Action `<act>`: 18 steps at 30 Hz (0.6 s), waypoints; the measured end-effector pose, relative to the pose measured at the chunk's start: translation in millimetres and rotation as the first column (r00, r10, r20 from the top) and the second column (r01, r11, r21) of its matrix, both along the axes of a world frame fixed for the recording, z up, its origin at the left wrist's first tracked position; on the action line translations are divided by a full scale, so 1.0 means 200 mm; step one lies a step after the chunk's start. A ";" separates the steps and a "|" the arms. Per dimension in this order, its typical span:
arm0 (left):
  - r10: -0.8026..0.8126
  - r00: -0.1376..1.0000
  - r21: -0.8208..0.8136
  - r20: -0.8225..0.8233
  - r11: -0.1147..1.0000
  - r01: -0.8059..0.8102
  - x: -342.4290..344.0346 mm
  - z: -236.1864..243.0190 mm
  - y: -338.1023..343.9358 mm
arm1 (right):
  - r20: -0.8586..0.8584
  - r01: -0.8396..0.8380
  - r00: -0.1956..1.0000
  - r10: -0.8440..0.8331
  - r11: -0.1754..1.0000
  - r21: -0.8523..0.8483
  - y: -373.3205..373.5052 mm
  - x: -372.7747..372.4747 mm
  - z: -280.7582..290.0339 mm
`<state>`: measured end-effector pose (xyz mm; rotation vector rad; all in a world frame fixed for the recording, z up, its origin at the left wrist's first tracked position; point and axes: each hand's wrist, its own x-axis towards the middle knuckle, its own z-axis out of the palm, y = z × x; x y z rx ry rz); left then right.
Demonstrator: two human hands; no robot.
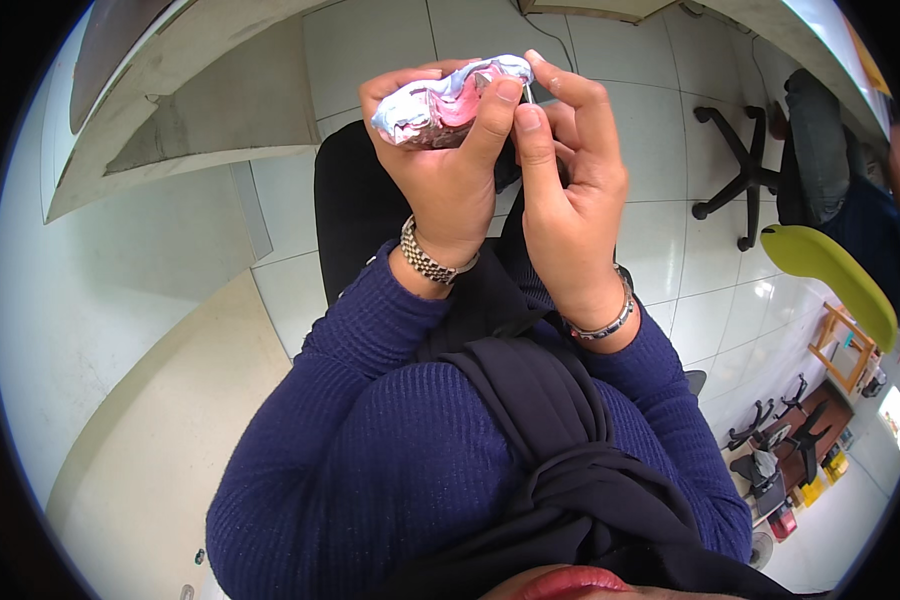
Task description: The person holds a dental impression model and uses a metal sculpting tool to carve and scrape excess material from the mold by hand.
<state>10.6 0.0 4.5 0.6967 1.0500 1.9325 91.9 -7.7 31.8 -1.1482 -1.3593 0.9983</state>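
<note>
My left hand (440, 190) is closed around a lumpy piece (452, 98), pale blue and white along its top, pink in the middle and darker on its near side. Its exact kind I cannot make out. The thumb presses against the right part of the piece. Close beside it, my right hand (578, 195) pinches a slim metal tool (529, 94) between thumb and forefinger. Only a short shiny length of that tool shows, at the right end of the piece; its tip and handle are hidden. Both hands are raised in front of my chest.
A pale curved desk panel (220, 85) stands at the left. To the right are a black wheeled chair base (748, 178), a lime-green chair back (835, 275) and a seated person's leg (818, 150). White floor tiles (655, 150) lie below.
</note>
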 end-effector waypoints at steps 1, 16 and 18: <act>0.007 1.000 0.017 -0.008 1.000 -0.007 0.00 0.00 0.00 | -0.023 0.003 1.000 -0.003 1.000 -0.003 0.00 0.00 0.00; -0.090 0.996 0.021 0.008 0.996 0.090 -0.04 -0.03 0.01 | -0.048 -0.196 0.980 0.191 0.971 -0.135 0.04 0.17 0.02; -0.076 0.991 0.093 -0.113 0.992 0.087 -0.05 -0.04 0.02 | -0.131 -0.191 0.976 0.176 0.975 -0.113 0.04 0.19 0.01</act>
